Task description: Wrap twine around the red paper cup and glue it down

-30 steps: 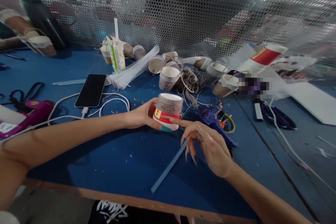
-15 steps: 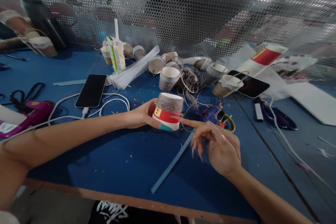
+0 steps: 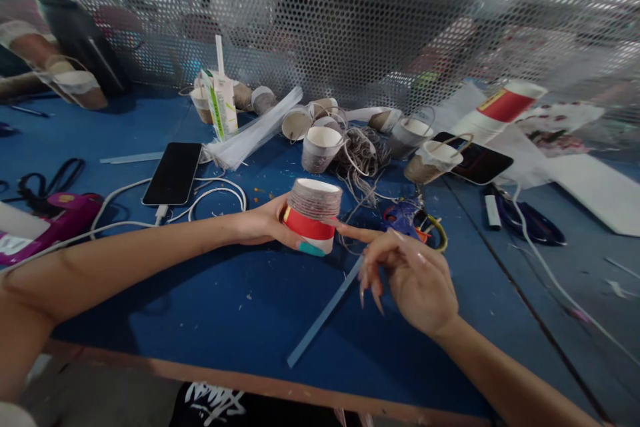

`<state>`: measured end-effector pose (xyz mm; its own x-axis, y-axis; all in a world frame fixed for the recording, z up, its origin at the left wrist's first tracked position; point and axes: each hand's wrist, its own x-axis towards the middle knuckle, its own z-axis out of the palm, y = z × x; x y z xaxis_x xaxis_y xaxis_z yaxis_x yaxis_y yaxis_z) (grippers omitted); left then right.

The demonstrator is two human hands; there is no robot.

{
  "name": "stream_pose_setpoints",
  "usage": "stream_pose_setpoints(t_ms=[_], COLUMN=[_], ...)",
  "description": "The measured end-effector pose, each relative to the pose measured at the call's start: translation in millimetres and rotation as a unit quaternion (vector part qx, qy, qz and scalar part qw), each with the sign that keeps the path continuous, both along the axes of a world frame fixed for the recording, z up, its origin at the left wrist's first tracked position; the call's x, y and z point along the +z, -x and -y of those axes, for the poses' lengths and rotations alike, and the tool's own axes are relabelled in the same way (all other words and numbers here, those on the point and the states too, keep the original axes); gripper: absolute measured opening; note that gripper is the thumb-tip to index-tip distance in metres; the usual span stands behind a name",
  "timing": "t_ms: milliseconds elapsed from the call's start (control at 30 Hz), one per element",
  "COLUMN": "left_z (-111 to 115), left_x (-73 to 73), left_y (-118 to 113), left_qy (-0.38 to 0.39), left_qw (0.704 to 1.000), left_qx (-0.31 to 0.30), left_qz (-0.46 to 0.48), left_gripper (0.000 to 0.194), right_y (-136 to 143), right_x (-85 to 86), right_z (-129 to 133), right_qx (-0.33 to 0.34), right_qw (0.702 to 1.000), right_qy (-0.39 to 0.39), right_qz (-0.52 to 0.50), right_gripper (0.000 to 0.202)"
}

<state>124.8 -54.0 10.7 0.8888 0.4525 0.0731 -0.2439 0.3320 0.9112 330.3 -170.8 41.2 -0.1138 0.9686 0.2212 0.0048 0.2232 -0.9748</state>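
Note:
My left hand (image 3: 270, 221) is closed round a paper cup (image 3: 311, 221), which it holds tilted above the table. Grey twine (image 3: 315, 201) is wound in rows round the upper part of the cup, below its white rim. Under the twine a red band and a white base show. The index finger of my right hand (image 3: 410, 273) is stretched out to the cup's right side, at the lower edge of the twine. The other fingers of that hand hang loosely bent and apart, with nothing visible in them. A strand of twine trails beside the cup.
Behind the cup lie a twine heap (image 3: 359, 150) and several twine-covered cups (image 3: 321, 150). Scissors (image 3: 420, 223) lie to the right. A phone (image 3: 173, 173) with its cable and a purple glue gun (image 3: 65, 220) are at left. A translucent strip (image 3: 325, 313) lies in front.
The cup has shifted slightly left and turned in my left hand, so the yellow label mostly slips from sight. My right index finger has followed it left.

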Motion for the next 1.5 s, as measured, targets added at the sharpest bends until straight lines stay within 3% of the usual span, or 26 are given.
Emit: stream_pose_setpoints(t_ms=[133,300,400,567,867,967,1033,1067,1100,1167,1233,1333,1433,1500], left_z=[-0.2,0.2,0.9,0.2,0.9,-1.3,-4.3,-5.8,-7.2,-8.9,-9.3,-9.3,-9.7,-9.7], left_x=[-0.1,-1.1,-2.1,-1.9,-4.4,-8.5,-10.9,-11.6,-11.9,-11.5,-10.6,-9.8,-9.8,-9.5], left_y=[1.7,3.5,2.5,0.7,-0.6,-0.7,1.2,2.5,3.9,6.2,6.8,4.6,1.3,-0.1], left_qy=[0.016,0.029,0.048,0.055,0.041,0.049,0.076,0.094,0.111,0.136,0.141,0.126,0.11,0.102], left_qw=[1.0,0.999,0.999,0.998,0.999,0.996,0.991,0.989,0.987,0.986,0.988,0.99,0.99,0.991], left_qx=[-0.009,-0.015,-0.003,0.002,0.035,0.08,0.11,0.115,0.112,0.084,0.05,0.05,0.077,0.077], left_qz=[-0.005,-0.012,0.001,0.014,-0.003,0.01,0.021,0.029,0.038,0.049,0.05,0.047,0.045,0.043], left_gripper=[0.057,0.059,0.061,0.064,0.073,0.07,0.065,0.062,0.06,0.059,0.062,0.063,0.058,0.058], right_y=[-3.9,-6.7,-3.9,-0.2,-3.4,-18.3,-33.2,-41.3,-49.6,-65.0,-77.6,-88.9,-91.9,-89.7], right_x=[-1.1,1.1,5.5,4.4,-0.8,7.0,15.7,20.7,25.9,35.1,41.6,45.9,45.6,42.8], right_z=[-8.9,-17.1,-12.0,-0.7,0.0,-3.7,-12.0,-17.6,-23.8,-35.5,-43.5,-45.3,-40.3,-37.2], right_qx=[-0.062,-0.115,-0.064,0.069,0.11,-0.042,-0.201,-0.269,-0.381,-0.441,-0.455,-0.398,-0.226,-0.13], right_qw=[0.993,0.982,0.988,0.996,0.992,0.99,0.954,0.928,0.85,0.787,0.754,0.761,0.808,0.794], right_qy=[0.025,0.005,-0.004,0.041,0.028,-0.048,-0.071,-0.07,-0.018,0.032,0.078,0.125,0.19,0.195], right_qz=[-0.094,-0.149,-0.138,-0.032,0.05,0.128,0.211,0.246,0.364,0.43,0.467,0.497,0.509,0.561], right_gripper=[0.04,0.031,0.031,0.037,0.038,0.051,0.045,0.035,0.029,0.019,0.022,0.028,0.027,0.026])
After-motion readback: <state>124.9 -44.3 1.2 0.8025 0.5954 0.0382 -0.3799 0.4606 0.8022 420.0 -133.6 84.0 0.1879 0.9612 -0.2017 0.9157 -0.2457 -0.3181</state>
